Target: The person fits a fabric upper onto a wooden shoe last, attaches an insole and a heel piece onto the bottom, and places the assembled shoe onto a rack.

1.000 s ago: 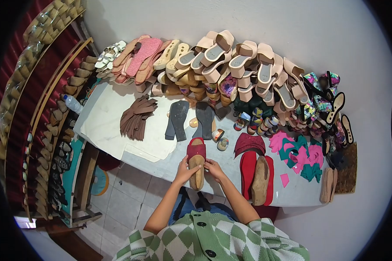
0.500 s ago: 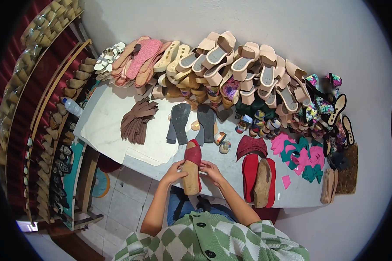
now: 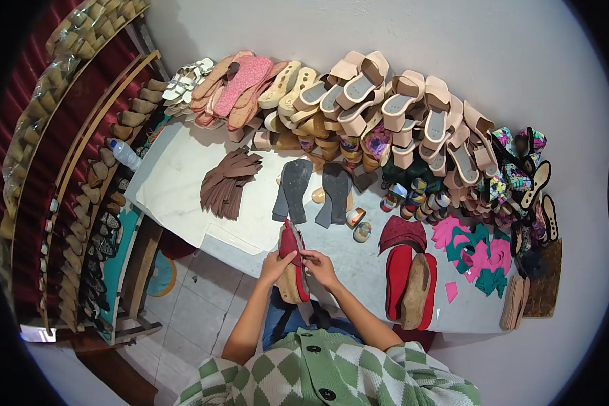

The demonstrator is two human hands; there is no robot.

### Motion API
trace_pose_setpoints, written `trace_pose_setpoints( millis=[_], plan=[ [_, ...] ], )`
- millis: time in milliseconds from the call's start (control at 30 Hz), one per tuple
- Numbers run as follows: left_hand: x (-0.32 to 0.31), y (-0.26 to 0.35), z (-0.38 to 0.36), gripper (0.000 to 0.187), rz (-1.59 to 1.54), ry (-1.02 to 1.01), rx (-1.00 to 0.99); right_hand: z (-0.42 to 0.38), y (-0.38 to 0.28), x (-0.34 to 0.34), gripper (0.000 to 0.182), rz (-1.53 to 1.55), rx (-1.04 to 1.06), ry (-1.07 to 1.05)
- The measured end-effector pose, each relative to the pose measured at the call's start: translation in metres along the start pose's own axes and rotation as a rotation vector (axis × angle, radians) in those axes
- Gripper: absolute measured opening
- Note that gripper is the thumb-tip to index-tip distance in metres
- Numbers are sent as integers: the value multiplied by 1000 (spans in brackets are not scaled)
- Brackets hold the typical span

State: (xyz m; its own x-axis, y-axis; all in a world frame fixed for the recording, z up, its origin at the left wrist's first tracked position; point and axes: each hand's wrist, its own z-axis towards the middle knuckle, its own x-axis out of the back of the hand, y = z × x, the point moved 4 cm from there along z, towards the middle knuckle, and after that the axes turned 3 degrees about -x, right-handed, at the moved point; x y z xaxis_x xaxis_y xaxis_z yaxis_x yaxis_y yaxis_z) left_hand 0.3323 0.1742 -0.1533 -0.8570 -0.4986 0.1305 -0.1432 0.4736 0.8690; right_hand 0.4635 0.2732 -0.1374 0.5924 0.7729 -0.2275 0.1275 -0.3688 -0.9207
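A wooden shoe last (image 3: pixel 289 284) with a red upper (image 3: pixel 289 242) and a red sole along its right side is held over the table's front edge, tilted on its side. My left hand (image 3: pixel 276 266) is wrapped round its left side. With closed fingers my right hand (image 3: pixel 318 265) touches the red edge from the right. Further right lie two red soles (image 3: pixel 398 271) with another wooden last (image 3: pixel 415 287) resting on them. Behind these is a dark red upper piece (image 3: pixel 402 234). Two dark grey soles (image 3: pixel 295 186) lie beyond the held shoe.
Beige heeled sandals (image 3: pixel 369 84) are piled along the wall. Brown strips (image 3: pixel 229 183) lie on white sheets (image 3: pixel 176 183) at the left. Pink and teal cutouts (image 3: pixel 490 256) are at the right. Racks of lasts (image 3: pixel 81 196) stand at the far left.
The held last has turned onto its side, showing more of its red edge. Both hands have shifted their hold. The whole view has moved slightly, so the table appears further right.
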Motion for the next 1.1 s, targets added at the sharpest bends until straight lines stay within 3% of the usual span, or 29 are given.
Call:
trace_pose_setpoints(
  millis=[33, 133, 333, 633, 733, 833, 1100],
  plan=[
    [0, -1, 2, 50, 50, 18, -4, 0, 0, 0, 31, -36, 23, -1],
    [-1, 12, 5, 50, 32, 73, -310, 3, 6, 4, 31, -67, 27, -21],
    [-3, 38, 6, 55, 348, 419, -298, 12, 28, 20, 35, -15, -171, 118],
    [-7, 62, -3, 45, 391, 371, -160, 13, 33, 12, 32, 172, -269, 58],
    [-10, 58, -7, 41, 186, 323, -364, 1, 19, 16, 29, 317, -211, 97],
    [-18, 56, -5, 43, 13, 273, -444, -14, -6, 23, 29, 337, -138, 175],
    [-58, 54, 2, 43, -258, 36, -482, -33, -47, 59, 29, 154, 30, 206]
  ],
)
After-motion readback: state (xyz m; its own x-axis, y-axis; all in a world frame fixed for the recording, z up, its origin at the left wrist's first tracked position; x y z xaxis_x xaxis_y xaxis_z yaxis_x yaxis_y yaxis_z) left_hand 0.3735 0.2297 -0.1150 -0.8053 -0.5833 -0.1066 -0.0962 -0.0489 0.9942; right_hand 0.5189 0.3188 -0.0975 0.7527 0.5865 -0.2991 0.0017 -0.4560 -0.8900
